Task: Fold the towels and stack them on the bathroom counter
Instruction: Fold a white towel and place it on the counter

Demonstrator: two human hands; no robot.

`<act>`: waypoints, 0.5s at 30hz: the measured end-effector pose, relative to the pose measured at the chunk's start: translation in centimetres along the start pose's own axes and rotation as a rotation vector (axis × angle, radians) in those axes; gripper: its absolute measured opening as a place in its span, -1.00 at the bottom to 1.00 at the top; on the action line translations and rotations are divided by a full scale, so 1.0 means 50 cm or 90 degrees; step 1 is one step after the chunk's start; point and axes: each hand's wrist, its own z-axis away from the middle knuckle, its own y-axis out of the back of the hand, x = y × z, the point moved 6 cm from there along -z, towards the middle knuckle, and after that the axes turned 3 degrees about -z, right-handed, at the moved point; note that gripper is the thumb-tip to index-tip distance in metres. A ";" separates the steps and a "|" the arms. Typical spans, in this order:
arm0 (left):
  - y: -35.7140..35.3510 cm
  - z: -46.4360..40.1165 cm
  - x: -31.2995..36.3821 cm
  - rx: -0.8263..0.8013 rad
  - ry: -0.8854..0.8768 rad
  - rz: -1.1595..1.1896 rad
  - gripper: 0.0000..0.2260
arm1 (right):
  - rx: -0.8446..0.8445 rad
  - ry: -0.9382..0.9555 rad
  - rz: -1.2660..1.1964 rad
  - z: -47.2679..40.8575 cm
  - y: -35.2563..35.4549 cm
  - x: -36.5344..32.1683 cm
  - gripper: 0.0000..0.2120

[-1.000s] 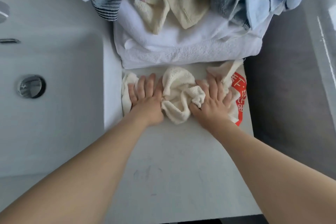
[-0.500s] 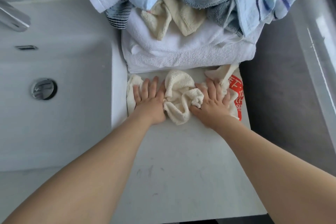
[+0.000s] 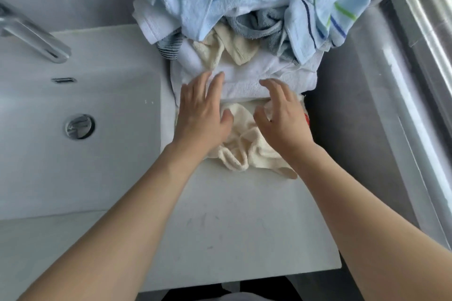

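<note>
White counter [image 3: 244,222] beside the sink [image 3: 80,154] carries a crumpled cream towel [image 3: 244,146], lying in front of a heap of towels [image 3: 244,32]. Left hand [image 3: 200,115] and right hand [image 3: 283,117] are above the cream towel, fingers spread and relaxed; neither grip has hold of anything. Fingertips reach toward the heap's white towel [image 3: 244,80].

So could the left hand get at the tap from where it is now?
Probably yes. The left hand is open over the cream towel, holding nothing, and the sink between it and the tap shows nothing in the way. It would be a sideways reach.
</note>
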 end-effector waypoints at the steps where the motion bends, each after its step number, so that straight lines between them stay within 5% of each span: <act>1: 0.023 -0.019 0.010 0.032 -0.008 -0.001 -0.39 | 0.033 0.023 -0.001 -0.017 0.016 -0.014 -0.55; 9: 0.150 -0.160 0.018 0.225 0.068 -0.052 -0.42 | 0.206 0.049 0.057 -0.169 0.108 -0.053 -0.57; 15: 0.153 -0.306 -0.008 0.092 0.148 -0.082 -0.24 | 0.190 -0.074 0.100 -0.297 0.130 -0.015 -0.34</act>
